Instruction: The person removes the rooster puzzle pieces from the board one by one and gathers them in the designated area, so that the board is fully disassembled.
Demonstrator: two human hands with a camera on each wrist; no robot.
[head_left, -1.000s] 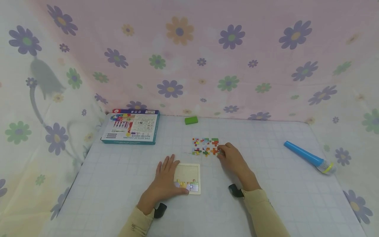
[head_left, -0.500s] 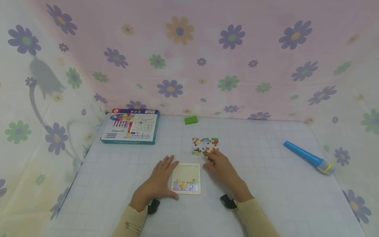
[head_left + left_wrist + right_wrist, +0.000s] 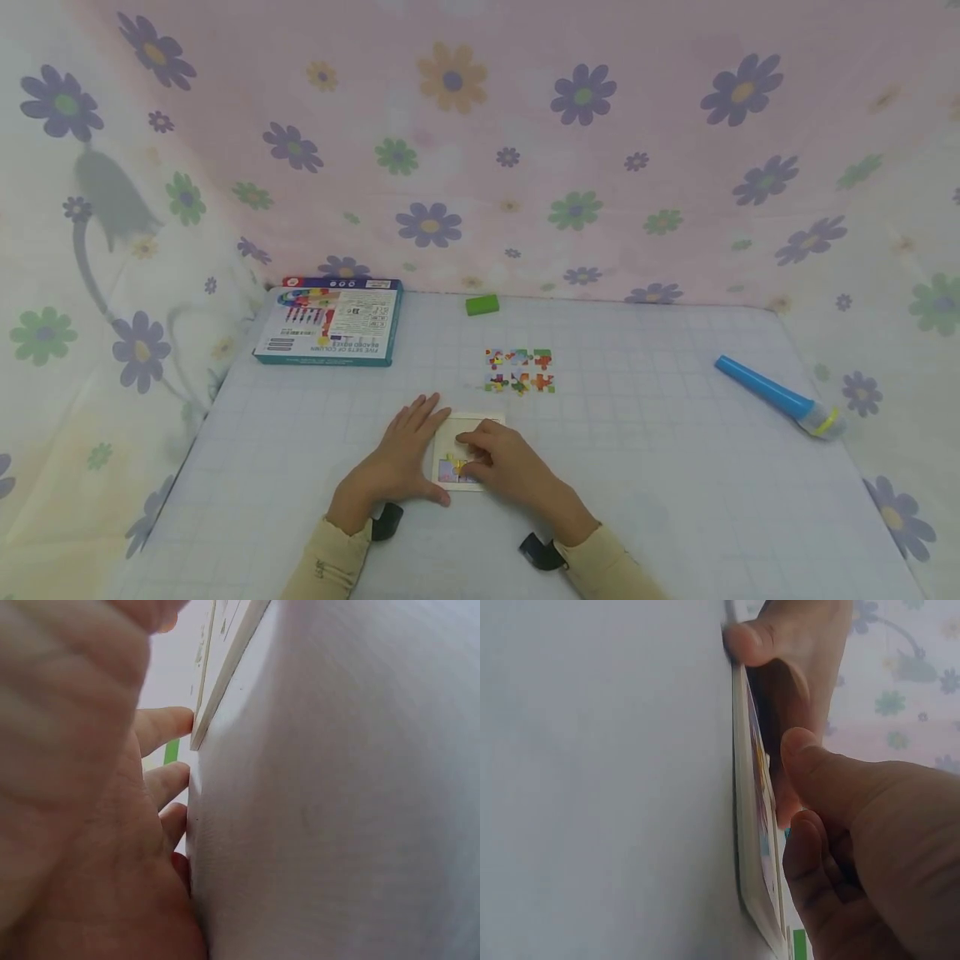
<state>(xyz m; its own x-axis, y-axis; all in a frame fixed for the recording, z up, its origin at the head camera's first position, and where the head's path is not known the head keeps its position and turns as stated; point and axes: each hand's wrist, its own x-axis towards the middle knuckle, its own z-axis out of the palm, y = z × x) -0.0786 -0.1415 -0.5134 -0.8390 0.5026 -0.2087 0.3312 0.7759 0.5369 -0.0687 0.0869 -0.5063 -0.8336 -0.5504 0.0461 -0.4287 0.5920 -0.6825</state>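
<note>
A square wooden tray [image 3: 468, 416] lies flat at the near middle of the table, with puzzle pieces [image 3: 448, 471] along its near side. Spread beside the tray's left edge, my left hand [image 3: 393, 461] has a fingertip against the frame [image 3: 226, 669] in the left wrist view. My right hand [image 3: 517, 472] is over the tray, thumb and index finger apart and bent; no piece shows between them in the right wrist view, where the hand [image 3: 870, 847] hides part of the tray [image 3: 742, 787]. Beyond the tray lie several loose pieces [image 3: 520, 382] in two rows.
At the back left is a flat printed box [image 3: 326, 323]. A green block [image 3: 482, 305] stands near the back edge. To the right lies a blue toy microphone [image 3: 768, 390]. Flowered cloth [image 3: 510, 200] hangs behind the table.
My right hand has moved left and nearer, from the loose pieces to over the tray. My left hand shifted slightly left, its thumb coming off the tray's near edge.
</note>
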